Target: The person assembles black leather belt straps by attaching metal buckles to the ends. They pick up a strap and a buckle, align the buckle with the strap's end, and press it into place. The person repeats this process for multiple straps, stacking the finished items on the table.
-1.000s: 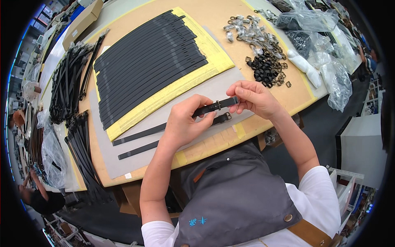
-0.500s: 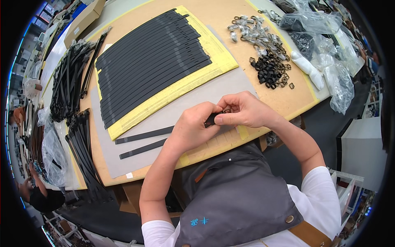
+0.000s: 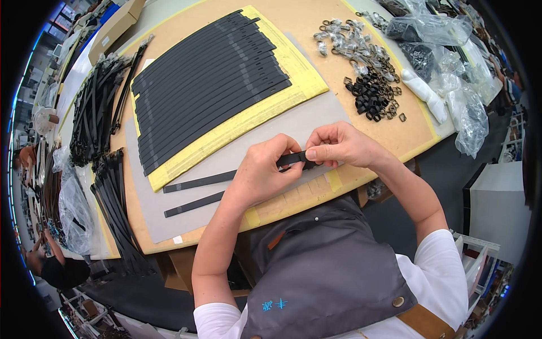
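Note:
A black strap (image 3: 292, 159) is stretched between my two hands above the front of the table. My left hand (image 3: 262, 172) is closed round it, and its tail runs out to the left over the grey sheet. My right hand (image 3: 345, 146) pinches the strap's end between thumb and fingers. Those fingers hide the tip, so I cannot tell what sits on it. A second black strap (image 3: 195, 204) lies on the sheet just in front, partly covered by my left forearm. Behind my hands, many black straps (image 3: 209, 85) lie side by side on a yellow board (image 3: 243, 127).
Small black loops (image 3: 370, 93) and metal buckles (image 3: 389, 66), some in clear wrap, are heaped at the right. Bundles of black straps (image 3: 96, 107) lie at the left. Clear plastic bags (image 3: 468, 118) lie along the right edge. A person (image 3: 59, 271) is at the far left.
My right hand has moved slightly right and changed its grip, with more of the strap showing between my hands. The metal piece seen at my right fingertips before is now hidden.

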The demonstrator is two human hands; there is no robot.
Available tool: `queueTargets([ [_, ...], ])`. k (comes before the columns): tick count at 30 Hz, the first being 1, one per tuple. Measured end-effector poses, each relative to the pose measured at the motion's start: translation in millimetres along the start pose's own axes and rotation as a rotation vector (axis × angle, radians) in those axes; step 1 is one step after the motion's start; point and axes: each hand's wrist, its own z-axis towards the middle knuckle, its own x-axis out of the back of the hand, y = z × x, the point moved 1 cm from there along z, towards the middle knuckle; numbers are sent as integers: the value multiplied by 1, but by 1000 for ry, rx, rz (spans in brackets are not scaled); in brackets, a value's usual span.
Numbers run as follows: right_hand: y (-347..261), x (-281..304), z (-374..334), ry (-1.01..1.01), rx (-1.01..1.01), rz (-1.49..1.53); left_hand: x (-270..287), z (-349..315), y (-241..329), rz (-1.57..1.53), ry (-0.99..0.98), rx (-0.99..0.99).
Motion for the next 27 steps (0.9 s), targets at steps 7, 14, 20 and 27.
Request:
queueTargets([
  [7, 2, -2, 0, 14, 29, 19, 2, 2, 4, -3, -42, 59],
  [14, 3, -4, 1, 29, 31, 17, -1, 1, 0, -29, -3, 27],
  [20, 6, -5, 1, 42, 34, 32, -2, 1, -1, -30, -4, 18],
  [27, 4, -8, 1, 48, 46, 45, 2, 1, 5, -13, -42, 58],
])
